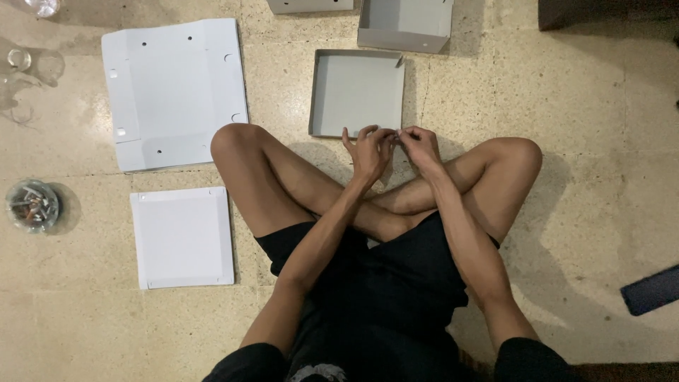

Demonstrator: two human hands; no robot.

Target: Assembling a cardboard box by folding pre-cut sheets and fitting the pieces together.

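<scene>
Grey box tray [357, 92], white flat cardboard sheets [173, 88], black shorts [382, 276], speckled beige floor [601, 141], a dark blue phone [652, 290].

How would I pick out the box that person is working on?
Start at the crossed legs of the person on the floor. Both hands, left hand and right hand, meet at the near edge of an open grey tray-box. Unlike the flat white sheets, its walls stand up.

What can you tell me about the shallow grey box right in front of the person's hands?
The shallow box is square and looks like pale grey cardboard, with low folded walls and an open, empty inside. It sits flat on the speckled stone floor, just beyond the crossed legs. The left hand and right hand meet at its near edge.
</scene>
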